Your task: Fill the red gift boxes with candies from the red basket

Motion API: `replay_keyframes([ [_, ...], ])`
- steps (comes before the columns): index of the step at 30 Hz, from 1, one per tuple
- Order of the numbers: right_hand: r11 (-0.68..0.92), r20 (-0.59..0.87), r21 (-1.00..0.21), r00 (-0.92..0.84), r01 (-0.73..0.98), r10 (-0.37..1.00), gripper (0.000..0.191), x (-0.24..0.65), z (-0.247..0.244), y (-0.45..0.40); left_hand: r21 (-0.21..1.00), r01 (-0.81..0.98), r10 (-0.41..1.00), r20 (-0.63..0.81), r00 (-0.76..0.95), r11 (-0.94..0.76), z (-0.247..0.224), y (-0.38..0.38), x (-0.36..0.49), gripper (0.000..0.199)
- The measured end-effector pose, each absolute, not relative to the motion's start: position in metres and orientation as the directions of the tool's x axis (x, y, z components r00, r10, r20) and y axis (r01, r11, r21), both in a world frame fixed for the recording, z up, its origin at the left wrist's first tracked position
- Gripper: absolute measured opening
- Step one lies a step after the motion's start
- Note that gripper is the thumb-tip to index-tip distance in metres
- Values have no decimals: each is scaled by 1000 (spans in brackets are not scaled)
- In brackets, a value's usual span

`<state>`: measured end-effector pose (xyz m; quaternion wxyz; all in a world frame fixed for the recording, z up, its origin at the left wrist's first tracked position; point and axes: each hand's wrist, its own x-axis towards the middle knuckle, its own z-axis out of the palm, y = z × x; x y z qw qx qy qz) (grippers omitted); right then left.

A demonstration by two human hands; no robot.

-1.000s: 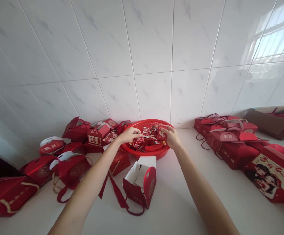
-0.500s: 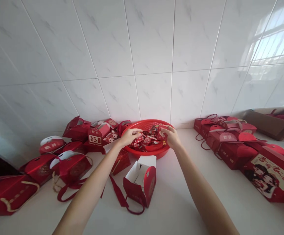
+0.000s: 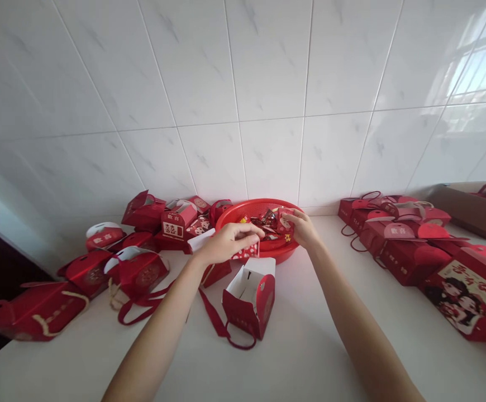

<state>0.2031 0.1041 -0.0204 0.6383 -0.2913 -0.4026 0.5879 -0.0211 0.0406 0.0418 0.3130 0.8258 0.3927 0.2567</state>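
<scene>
My left hand [image 3: 231,241] is closed on a red candy packet with white dots [image 3: 247,252], held above the near rim of a red plastic basket [image 3: 243,207]. Wrapped candies [image 3: 268,219] in dark and red wrappers lie inside that basket. At its right side, my right hand [image 3: 304,226] pinches a red candy packet [image 3: 285,220]. In front of the basket stands a small red gift box [image 3: 243,310], its lid flaps up and white inside showing. A dark red ribbon handle [image 3: 218,324] trails from it onto the table.
Several red gift boxes [image 3: 136,273] with ribbon or rope handles crowd the left. More red boxes [image 3: 414,259] stand in rows on the right, before a brown carton [image 3: 465,207]. A white tiled wall [image 3: 268,156] rises behind the white table [image 3: 310,346].
My left hand has come out of the basket toward the open box, bringing the dotted packet. My right hand stays at the basket's right side. The view has shifted slightly.
</scene>
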Motion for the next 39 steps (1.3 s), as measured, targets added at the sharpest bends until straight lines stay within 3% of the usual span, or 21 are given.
replay_keyframes([
  [6,140,187,-856,-46,-497,981,31,201,-5,91,430,688,777,50,628,-584,53,3,-28,26],
  [15,233,354,-918,-396,-322,847,23,184,37,38,320,838,828,-216,518,-441,53,-6,-42,19],
  [21,235,285,-958,-651,-165,704,16,170,43,19,450,804,779,-305,548,-389,54,-1,-56,16],
  [27,356,229,-934,-702,37,674,10,157,37,18,511,743,707,-319,631,-433,51,8,-70,25],
  [30,417,136,-894,-783,167,606,13,155,34,18,572,710,671,-338,660,-411,50,11,-73,40],
  [32,419,95,-885,-805,201,586,12,154,32,19,585,700,660,-339,670,-410,49,13,-74,39],
  [35,462,146,-862,-770,208,621,10,154,30,22,569,706,672,-327,665,-422,49,13,-75,30],
  [39,525,236,-835,-755,164,611,13,152,28,25,548,707,688,-295,663,-447,48,13,-75,32],
])
